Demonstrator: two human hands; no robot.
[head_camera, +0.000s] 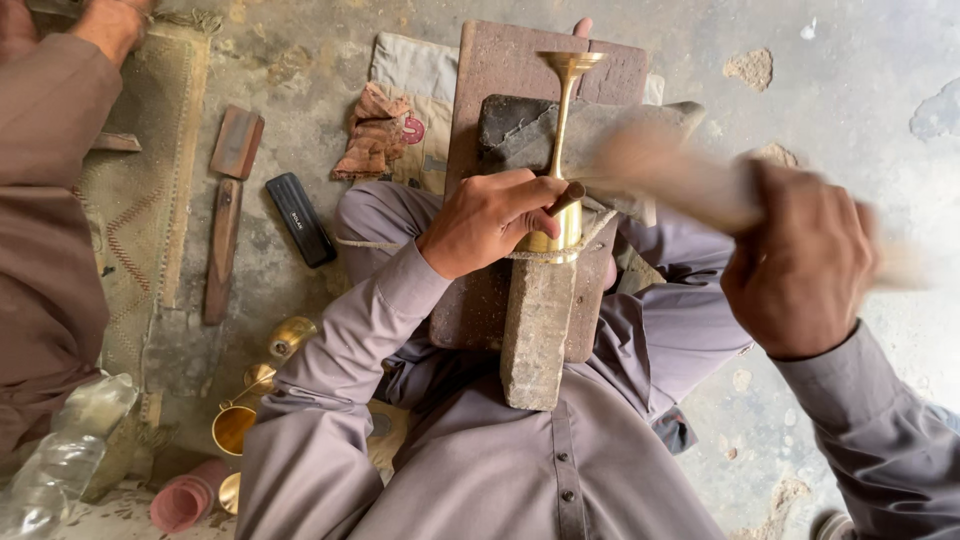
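While the left hand (490, 220) occupies the centre of the frame, its fingers are curled closed around the base of a brass goblet-shaped piece (565, 150) and around a short wooden-handled punch (566, 198) pinched between thumb and forefinger. The brass piece lies along a stone block (535, 330), its flared cup end pointing toward the top of the frame and its rounded foot resting at the upper end of the block. The stone block rests on a reddish wooden board (500, 70) that lies across the person's lap.

At the right of the frame, the right hand (800, 265) is clenched in a full fist around the handle of a mallet (670, 175). The mallet is heavily motion-blurred; its head extends left toward the brass piece, and contact cannot be determined.

Behind the board, a dark stone slab (520, 130) and a folded cloth (380, 130) lie on the concrete floor (850, 120). Left of the cloth lie a black rectangular case (300, 220) and two wooden blocks (228, 210). At lower left, near the left elbow, several finished brass cups (250, 390) sit beside a pink plastic cup (185, 500) and a clear plastic bottle (60, 450). Another person's sleeve (50, 200) and hand (110, 25) fill the upper left edge.
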